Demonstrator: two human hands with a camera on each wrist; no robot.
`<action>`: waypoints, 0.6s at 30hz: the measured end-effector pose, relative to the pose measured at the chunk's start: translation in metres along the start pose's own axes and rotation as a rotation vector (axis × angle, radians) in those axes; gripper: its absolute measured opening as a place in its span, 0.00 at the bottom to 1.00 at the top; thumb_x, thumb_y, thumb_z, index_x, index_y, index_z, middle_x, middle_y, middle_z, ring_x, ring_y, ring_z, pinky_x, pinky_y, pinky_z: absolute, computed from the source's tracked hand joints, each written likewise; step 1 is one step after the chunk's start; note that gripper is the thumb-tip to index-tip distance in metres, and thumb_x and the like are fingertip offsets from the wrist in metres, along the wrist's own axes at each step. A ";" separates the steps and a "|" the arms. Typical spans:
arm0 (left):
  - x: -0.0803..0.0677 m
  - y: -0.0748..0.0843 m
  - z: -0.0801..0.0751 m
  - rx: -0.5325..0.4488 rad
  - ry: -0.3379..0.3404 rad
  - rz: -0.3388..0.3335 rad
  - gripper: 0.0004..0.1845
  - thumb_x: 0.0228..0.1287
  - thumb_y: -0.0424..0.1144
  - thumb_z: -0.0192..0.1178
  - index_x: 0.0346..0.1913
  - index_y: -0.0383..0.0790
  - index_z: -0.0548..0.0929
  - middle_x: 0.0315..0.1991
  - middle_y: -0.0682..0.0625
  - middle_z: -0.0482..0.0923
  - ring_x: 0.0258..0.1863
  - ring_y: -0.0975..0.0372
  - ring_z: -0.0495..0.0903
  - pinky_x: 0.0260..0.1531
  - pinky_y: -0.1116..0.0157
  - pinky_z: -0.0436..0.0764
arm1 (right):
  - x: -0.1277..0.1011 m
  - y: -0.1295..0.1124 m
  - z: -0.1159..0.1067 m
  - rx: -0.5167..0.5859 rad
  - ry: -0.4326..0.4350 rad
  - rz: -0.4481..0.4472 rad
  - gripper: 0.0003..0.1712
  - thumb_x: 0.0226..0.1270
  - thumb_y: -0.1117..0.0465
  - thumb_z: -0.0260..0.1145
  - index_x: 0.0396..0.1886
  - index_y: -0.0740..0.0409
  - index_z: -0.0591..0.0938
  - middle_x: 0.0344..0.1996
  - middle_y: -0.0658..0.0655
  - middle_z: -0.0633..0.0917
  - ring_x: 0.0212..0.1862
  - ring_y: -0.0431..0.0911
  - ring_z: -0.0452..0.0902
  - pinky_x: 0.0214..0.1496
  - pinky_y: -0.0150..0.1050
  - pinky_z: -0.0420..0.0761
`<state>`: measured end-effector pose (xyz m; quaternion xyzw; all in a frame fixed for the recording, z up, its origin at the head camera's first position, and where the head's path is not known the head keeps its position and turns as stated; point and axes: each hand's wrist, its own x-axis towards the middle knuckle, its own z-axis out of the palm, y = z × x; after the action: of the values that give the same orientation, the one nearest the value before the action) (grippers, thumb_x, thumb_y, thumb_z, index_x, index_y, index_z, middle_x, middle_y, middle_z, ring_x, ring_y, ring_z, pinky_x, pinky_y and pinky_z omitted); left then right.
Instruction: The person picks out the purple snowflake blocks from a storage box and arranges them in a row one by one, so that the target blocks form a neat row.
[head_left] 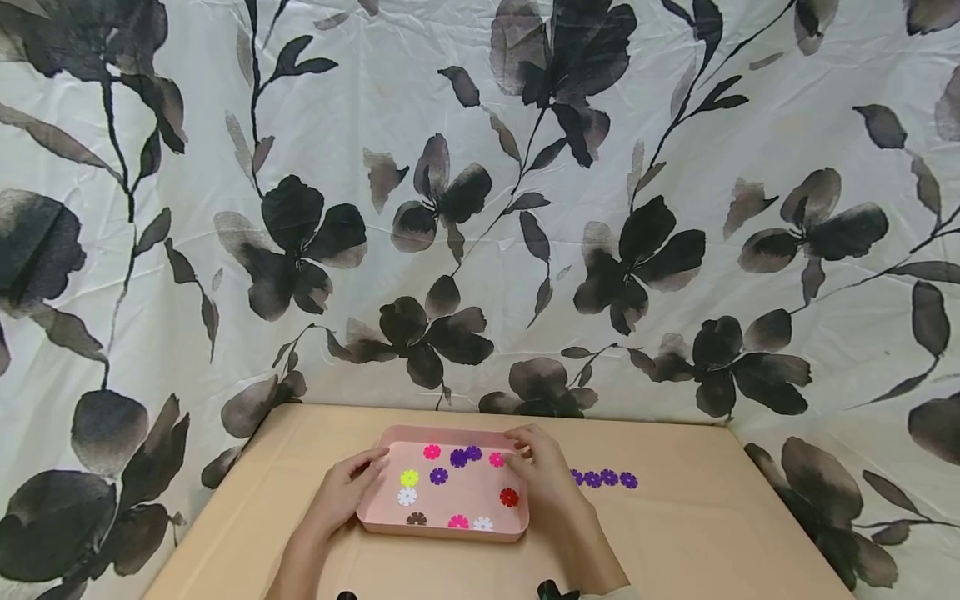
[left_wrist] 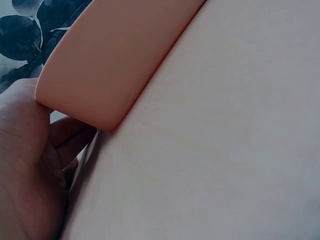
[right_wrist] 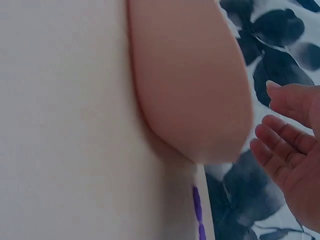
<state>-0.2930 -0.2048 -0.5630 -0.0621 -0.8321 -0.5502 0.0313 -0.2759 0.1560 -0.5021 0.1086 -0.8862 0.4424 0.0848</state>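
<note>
Head view: a shallow pink tray (head_left: 442, 528) sits on the near middle of a pale wooden table (head_left: 690, 533), in front of a white cloth backdrop (head_left: 480, 208) printed with dark flowers. The left hand (head_left: 345, 490) lies against the tray's left rim, its fingers bent over the edge onto the tray — a light grip on the rim. In the left wrist view the fingers (left_wrist: 70, 137) tuck under the tray's rounded corner (left_wrist: 100, 70). The right hand (head_left: 542, 477) rests at the tray's right side, fingertips at the far right corner. In the right wrist view its fingers (right_wrist: 282, 145) are loosely curved and stand just beside the tray's wall (right_wrist: 195, 90), apart from it, holding nothing.

Inside the tray lie small flower-shaped pieces: a yellow one (head_left: 408, 478), a white one (head_left: 407, 497), a red one (head_left: 509, 497), purple ones (head_left: 459, 457) and pink ones (head_left: 432, 452) — more sit along the near wall. To the right of the tray, beyond the right hand, a short row of purple pieces (head_left: 609, 478) lies on the table.
</note>
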 end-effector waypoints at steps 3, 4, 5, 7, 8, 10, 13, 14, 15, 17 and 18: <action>-0.002 0.000 -0.002 0.009 -0.001 0.003 0.20 0.78 0.48 0.60 0.68 0.48 0.82 0.72 0.42 0.75 0.76 0.47 0.69 0.76 0.46 0.68 | 0.001 -0.004 0.011 0.015 -0.041 -0.006 0.20 0.72 0.61 0.71 0.62 0.50 0.85 0.57 0.55 0.83 0.54 0.53 0.80 0.52 0.40 0.88; -0.001 -0.001 -0.002 0.013 -0.002 0.003 0.21 0.78 0.48 0.60 0.68 0.48 0.82 0.72 0.42 0.75 0.76 0.46 0.68 0.76 0.46 0.67 | 0.001 -0.004 0.014 0.011 -0.048 -0.012 0.21 0.72 0.61 0.71 0.63 0.50 0.85 0.57 0.55 0.84 0.54 0.53 0.80 0.53 0.41 0.88; -0.001 -0.001 -0.002 0.019 -0.004 0.005 0.21 0.78 0.48 0.59 0.68 0.48 0.82 0.73 0.42 0.75 0.76 0.46 0.68 0.77 0.46 0.67 | 0.001 -0.004 0.017 0.006 -0.052 -0.016 0.21 0.71 0.61 0.71 0.63 0.50 0.85 0.57 0.55 0.84 0.54 0.54 0.81 0.53 0.41 0.88; -0.001 -0.001 -0.002 0.027 -0.006 0.006 0.21 0.79 0.49 0.59 0.68 0.48 0.82 0.73 0.41 0.74 0.77 0.45 0.67 0.77 0.45 0.66 | 0.002 -0.004 0.024 -0.011 -0.061 -0.019 0.21 0.71 0.61 0.72 0.63 0.50 0.84 0.58 0.54 0.84 0.54 0.54 0.81 0.53 0.42 0.88; -0.001 -0.001 -0.002 0.030 -0.008 0.007 0.21 0.79 0.49 0.58 0.68 0.48 0.82 0.73 0.41 0.74 0.77 0.45 0.67 0.77 0.44 0.66 | 0.002 -0.004 0.027 -0.021 -0.066 -0.032 0.21 0.71 0.62 0.72 0.63 0.51 0.84 0.58 0.54 0.84 0.54 0.54 0.81 0.54 0.44 0.88; 0.000 -0.002 -0.004 0.033 -0.010 0.008 0.21 0.79 0.50 0.58 0.69 0.49 0.81 0.74 0.41 0.73 0.77 0.44 0.67 0.77 0.44 0.66 | 0.005 -0.004 0.035 -0.044 -0.079 -0.050 0.21 0.71 0.63 0.72 0.62 0.53 0.85 0.59 0.55 0.83 0.55 0.53 0.81 0.57 0.47 0.88; 0.000 -0.004 -0.006 0.038 -0.003 0.011 0.21 0.79 0.50 0.58 0.69 0.49 0.81 0.73 0.41 0.73 0.77 0.44 0.67 0.77 0.44 0.66 | 0.014 -0.006 0.047 -0.079 -0.113 -0.100 0.21 0.71 0.63 0.71 0.63 0.57 0.84 0.60 0.57 0.84 0.57 0.55 0.81 0.63 0.53 0.85; 0.000 -0.004 -0.006 0.034 -0.001 0.013 0.21 0.79 0.50 0.58 0.69 0.49 0.81 0.73 0.41 0.74 0.77 0.45 0.67 0.77 0.44 0.66 | 0.016 -0.006 0.050 -0.092 -0.124 -0.117 0.21 0.71 0.63 0.71 0.63 0.59 0.84 0.59 0.59 0.84 0.58 0.56 0.81 0.64 0.55 0.84; 0.000 -0.004 -0.006 0.026 -0.001 0.013 0.21 0.79 0.50 0.59 0.68 0.49 0.81 0.73 0.41 0.74 0.77 0.45 0.67 0.77 0.44 0.66 | 0.018 -0.006 0.052 -0.117 -0.130 -0.122 0.22 0.71 0.63 0.71 0.63 0.59 0.83 0.60 0.59 0.85 0.59 0.56 0.81 0.65 0.55 0.83; 0.001 -0.003 -0.002 0.010 -0.007 0.015 0.21 0.78 0.49 0.59 0.68 0.48 0.82 0.73 0.42 0.74 0.77 0.46 0.67 0.77 0.46 0.67 | 0.021 -0.007 0.052 -0.175 -0.131 -0.123 0.23 0.71 0.62 0.71 0.64 0.57 0.83 0.60 0.58 0.85 0.60 0.54 0.81 0.67 0.56 0.81; 0.001 -0.002 0.001 -0.004 -0.011 0.014 0.21 0.78 0.48 0.60 0.68 0.48 0.82 0.73 0.42 0.74 0.77 0.47 0.67 0.77 0.46 0.67 | 0.022 -0.006 0.052 -0.218 -0.124 -0.125 0.23 0.71 0.62 0.72 0.64 0.56 0.84 0.60 0.57 0.86 0.60 0.53 0.81 0.68 0.56 0.81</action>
<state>-0.2944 -0.2049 -0.5649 -0.0712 -0.8306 -0.5514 0.0304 -0.2982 0.1084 -0.5225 0.1810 -0.9240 0.3299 0.0687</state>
